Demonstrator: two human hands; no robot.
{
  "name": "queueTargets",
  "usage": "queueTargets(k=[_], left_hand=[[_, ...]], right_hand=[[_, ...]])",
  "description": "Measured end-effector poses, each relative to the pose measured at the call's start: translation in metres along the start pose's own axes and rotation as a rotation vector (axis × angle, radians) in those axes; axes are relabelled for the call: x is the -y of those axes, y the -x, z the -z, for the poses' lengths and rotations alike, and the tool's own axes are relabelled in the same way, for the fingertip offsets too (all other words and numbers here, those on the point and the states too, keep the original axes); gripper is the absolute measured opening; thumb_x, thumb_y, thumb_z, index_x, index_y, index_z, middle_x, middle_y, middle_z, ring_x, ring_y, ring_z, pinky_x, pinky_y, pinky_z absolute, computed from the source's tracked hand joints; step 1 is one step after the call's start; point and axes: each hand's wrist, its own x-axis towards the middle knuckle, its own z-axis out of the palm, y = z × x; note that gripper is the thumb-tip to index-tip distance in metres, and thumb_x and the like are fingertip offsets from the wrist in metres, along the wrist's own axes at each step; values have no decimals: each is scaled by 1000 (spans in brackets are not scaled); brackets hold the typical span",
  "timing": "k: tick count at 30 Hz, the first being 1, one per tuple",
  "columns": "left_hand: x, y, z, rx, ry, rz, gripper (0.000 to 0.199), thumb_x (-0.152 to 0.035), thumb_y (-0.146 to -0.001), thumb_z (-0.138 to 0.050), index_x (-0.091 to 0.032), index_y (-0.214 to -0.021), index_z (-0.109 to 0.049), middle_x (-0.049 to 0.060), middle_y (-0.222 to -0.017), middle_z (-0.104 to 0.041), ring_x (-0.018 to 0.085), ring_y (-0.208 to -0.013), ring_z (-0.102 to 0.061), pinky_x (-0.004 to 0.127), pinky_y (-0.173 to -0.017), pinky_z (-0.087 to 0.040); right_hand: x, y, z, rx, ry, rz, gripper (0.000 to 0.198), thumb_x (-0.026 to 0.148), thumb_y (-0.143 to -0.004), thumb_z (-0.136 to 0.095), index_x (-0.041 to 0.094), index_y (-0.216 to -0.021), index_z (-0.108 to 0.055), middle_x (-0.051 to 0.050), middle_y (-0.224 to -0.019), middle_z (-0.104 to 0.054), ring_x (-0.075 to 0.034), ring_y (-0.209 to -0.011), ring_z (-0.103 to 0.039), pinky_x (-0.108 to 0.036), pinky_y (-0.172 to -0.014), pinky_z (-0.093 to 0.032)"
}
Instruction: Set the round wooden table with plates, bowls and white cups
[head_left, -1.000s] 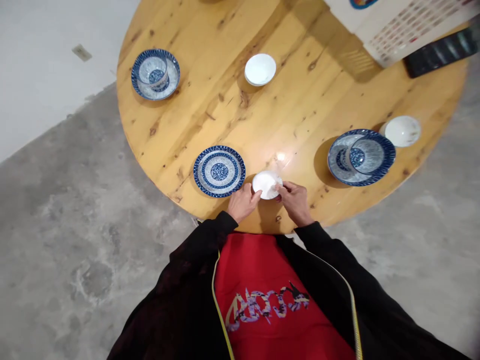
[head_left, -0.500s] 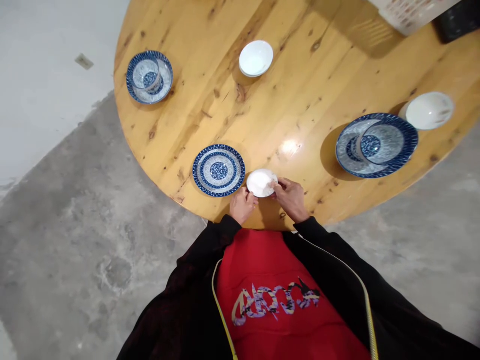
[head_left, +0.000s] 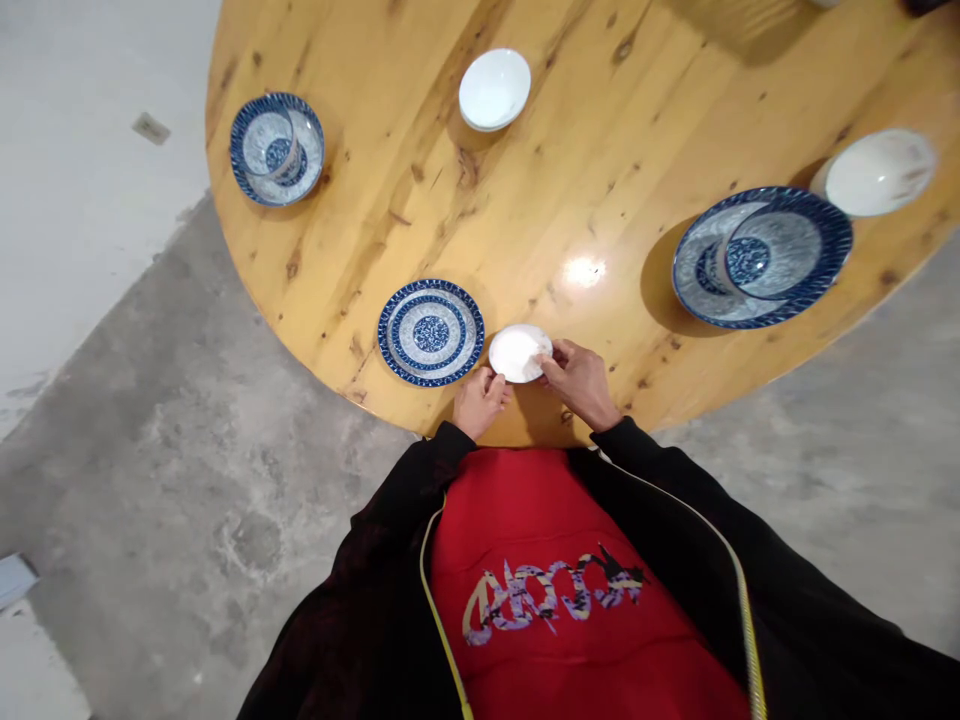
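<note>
A small white saucer (head_left: 517, 352) is near the table's front edge. My right hand (head_left: 583, 380) pinches its right rim, thumb on top and fingers partly hidden beneath. My left hand (head_left: 478, 402) is by the saucer's near left edge, its fingers curled together; whether they touch the rim I cannot tell. Just left of the saucer lies a blue-and-white patterned plate (head_left: 405, 362), with what looks like a smaller matching plate (head_left: 431, 333) nested in it.
On the round wooden table (head_left: 360, 200), a blue-and-white bowl (head_left: 311, 165) at far left holds a smaller one. White bowls (head_left: 495, 88) sit at the back. At right, a large patterned bowl (head_left: 694, 275) with another bowl inside stands beside a white bowl (head_left: 874, 180).
The camera view has shifted, so the crate at upper right has almost left the picture. My left fingers look slightly farther off the saucer's rim; the right hand keeps its hold.
</note>
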Motion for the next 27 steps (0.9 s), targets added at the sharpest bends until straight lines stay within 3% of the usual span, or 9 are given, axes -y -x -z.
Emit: queueTargets(k=[7,14,18,23,27], left_hand=[[0,2,4,29,-12,11,24,-29,-103,-51,-19,-82,-53,2,-77,-71,10,-65,-69,17,-57,-53],[11,16,34,27,-10,47,17,-24,-99,-49,-18,-87,-58,1,-75,-70,10,-64,-68,16,-56,-51],[10,28,46,55,-12,70,18,-25,-98,-49,-18,-85,-59,0,-73,-69,9,-60,-66,16,-53,-49],[-19,38,56,222,-19,43,28,-42,-95,-55,-18,-82,-58,2,-72,-71,10,-57,-66,17,-50,-49],[-69,16,77,198,-51,-92,23,-39,-95,-56,-18,-87,-61,2,-74,-72,11,-59,-68,18,-52,-52]], right_hand=[[0,4,0,-36,106,4,24,38,-86,-58,18,-87,-70,-10,-74,-72,-24,-68,-66,-32,-65,-45],[-3,1,21,-29,-26,-51,33,48,-93,-58,18,-97,-72,-7,-69,-71,-24,-67,-69,-33,-69,-49],[-2,-3,17,-9,-7,22,28,44,-88,-58,20,-96,-71,-7,-73,-72,-24,-70,-67,-33,-69,-48],[0,0,5,-4,52,80,31,47,-84,-48,21,-83,-64,-8,-71,-68,-23,-64,-63,-33,-63,-43],[0,-1,0,0,3,81,33,51,-83,-46,22,-82,-63,-9,-72,-70,-25,-64,-66,-33,-63,-45]])
